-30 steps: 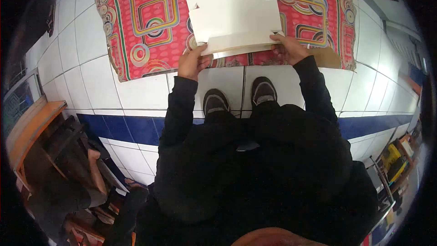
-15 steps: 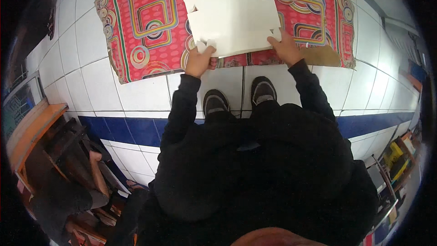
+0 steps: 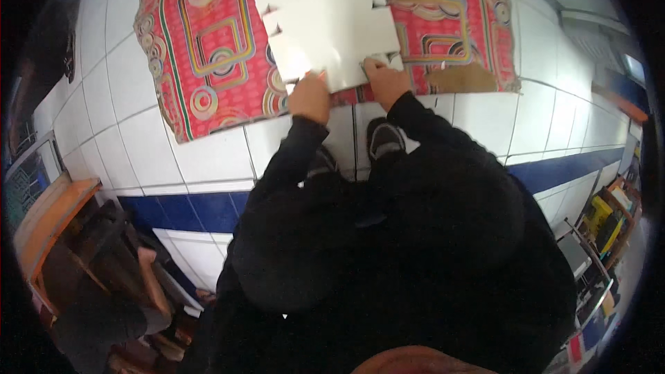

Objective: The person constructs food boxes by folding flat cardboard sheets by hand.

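A flat white cardboard box blank [image 3: 332, 24], with notches cut along both sides, lies over a red patterned mat [image 3: 208, 48]. My left hand [image 3: 309, 99] is closed at its near left corner, with the fingers bent over the near edge. Against the near right part of the blank, my right hand [image 3: 386, 82] has its fingers curled beside a notch and a small flap. What lies under the fingers of both hands is partly hidden.
White floor tiles [image 3: 128, 145] surround the mat, with a blue tile band [image 3: 183, 212] behind my feet. The mat's near right edge shows a torn brown patch [image 3: 463, 79]. At lower left another person's arm [image 3: 154, 280] is beside dark furniture and an orange-edged bench [image 3: 66, 218].
Both my hands have moved inward, closer together along the blank's near edge. The right hand has left the outer right corner. The whole view has shifted slightly.
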{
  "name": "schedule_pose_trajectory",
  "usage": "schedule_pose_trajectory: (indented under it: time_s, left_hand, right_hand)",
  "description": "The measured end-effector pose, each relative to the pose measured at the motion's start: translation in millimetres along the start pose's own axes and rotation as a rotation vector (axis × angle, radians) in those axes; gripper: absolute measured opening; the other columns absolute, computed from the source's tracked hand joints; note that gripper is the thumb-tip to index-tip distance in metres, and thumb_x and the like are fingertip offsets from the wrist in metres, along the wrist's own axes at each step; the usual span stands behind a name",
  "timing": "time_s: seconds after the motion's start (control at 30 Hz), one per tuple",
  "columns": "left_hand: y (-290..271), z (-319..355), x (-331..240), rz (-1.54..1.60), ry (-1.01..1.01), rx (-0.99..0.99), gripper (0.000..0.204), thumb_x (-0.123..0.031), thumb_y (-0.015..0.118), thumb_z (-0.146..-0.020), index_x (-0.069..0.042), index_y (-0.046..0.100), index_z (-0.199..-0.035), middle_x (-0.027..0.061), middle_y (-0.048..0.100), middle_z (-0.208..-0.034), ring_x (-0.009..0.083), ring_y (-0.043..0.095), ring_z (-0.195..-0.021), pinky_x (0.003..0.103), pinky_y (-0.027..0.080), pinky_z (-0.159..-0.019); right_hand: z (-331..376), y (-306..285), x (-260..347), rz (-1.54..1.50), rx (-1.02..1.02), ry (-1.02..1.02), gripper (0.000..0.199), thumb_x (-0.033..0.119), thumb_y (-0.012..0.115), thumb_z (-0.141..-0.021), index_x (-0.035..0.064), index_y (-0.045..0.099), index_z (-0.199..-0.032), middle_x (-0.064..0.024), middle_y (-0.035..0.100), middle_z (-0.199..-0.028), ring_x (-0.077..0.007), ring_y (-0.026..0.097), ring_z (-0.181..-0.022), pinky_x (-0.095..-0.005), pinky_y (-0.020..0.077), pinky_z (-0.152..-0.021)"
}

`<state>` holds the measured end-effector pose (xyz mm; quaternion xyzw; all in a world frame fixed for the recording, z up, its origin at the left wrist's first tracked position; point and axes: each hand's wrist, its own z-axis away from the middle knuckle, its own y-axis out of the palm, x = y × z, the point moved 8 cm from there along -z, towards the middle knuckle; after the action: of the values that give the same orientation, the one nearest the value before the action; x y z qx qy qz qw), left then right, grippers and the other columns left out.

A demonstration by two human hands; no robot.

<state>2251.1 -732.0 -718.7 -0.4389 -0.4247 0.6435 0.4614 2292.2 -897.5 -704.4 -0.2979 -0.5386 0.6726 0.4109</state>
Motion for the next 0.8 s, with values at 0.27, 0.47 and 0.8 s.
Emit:
schedule_pose_trajectory:
  time_s: [0.27, 0.47, 0.8]
  left_hand:
    - [-61, 54, 34, 1.093, -0.056, -0.152, 0.031, -0.021, 0.051, -0.094, 0.005, 0.057, -0.110, 0.0209, 0.066, -0.094, 0.0318, 0.067, -0.078, 0.040, 0.055, -0.068]
    - [-42, 45, 37, 1.638, -0.169, 0.222, 0.031, -0.016, 0.055, -0.095, 0.005, 0.051, -0.117, 0.0162, 0.062, -0.105, 0.0234, 0.067, -0.079, 0.033, 0.057, -0.069]
    - [23, 55, 46, 1.604, -0.246, 0.217, 0.030, -0.006, 0.054, -0.093, 0.001, 0.049, -0.122, 0.0108, 0.059, -0.112, 0.0216, 0.060, -0.104, 0.035, 0.053, -0.086]
  right_hand:
    - [6, 22, -100, -1.013, -0.167, 0.560, 0.063, 0.054, 0.066, -0.081, -0.0031, 0.059, -0.107, -0.0186, 0.067, -0.092, -0.0283, 0.066, -0.085, -0.0371, 0.0495, -0.076]
    - [-23, 17, -73, -1.915, 0.358, 0.569, 0.051, 0.044, 0.067, -0.085, 0.0036, 0.060, -0.116, -0.0044, 0.066, -0.098, -0.0141, 0.063, -0.083, -0.0281, 0.0500, -0.073]
    - [-44, 29, -89, -1.331, 0.304, 0.176, 0.058, 0.030, 0.063, -0.091, -0.0003, 0.044, -0.135, -0.0110, 0.060, -0.118, -0.0189, 0.055, -0.109, -0.0318, 0.0446, -0.092]
